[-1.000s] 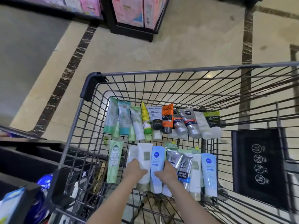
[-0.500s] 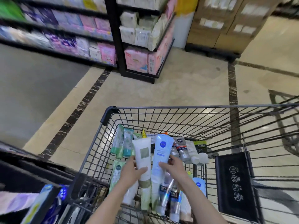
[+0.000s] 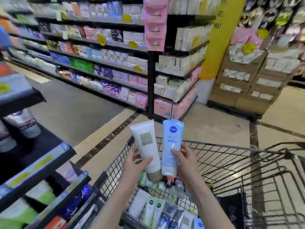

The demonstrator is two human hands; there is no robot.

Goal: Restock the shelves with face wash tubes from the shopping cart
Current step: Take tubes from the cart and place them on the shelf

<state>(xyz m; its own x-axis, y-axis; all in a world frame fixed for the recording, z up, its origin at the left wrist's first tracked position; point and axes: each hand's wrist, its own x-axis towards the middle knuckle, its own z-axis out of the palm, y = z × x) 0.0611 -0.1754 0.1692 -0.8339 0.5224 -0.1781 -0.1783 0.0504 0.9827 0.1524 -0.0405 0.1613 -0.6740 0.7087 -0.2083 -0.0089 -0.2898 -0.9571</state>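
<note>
Tubes upright over cart [image 3: 231,147] | left hand [image 3: 133,164] grips white tube [image 3: 146,146] | right hand [image 3: 186,162] grips blue tube [image 3: 172,142] | caps down, side by side | shelf [image 3: 38,162] near left, left hand nearer

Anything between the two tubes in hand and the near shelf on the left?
Nothing visible. The white tube in the left hand and blue tube in the right hand are held above the cart; open air lies toward the shelf.

- Bright, even shop light; faint glare on the floor [image 3: 219,129] beyond the hands [image 3: 132,166].
- Shelves [image 3: 38,164] left of them smear with motion blur; edges bow.
</note>
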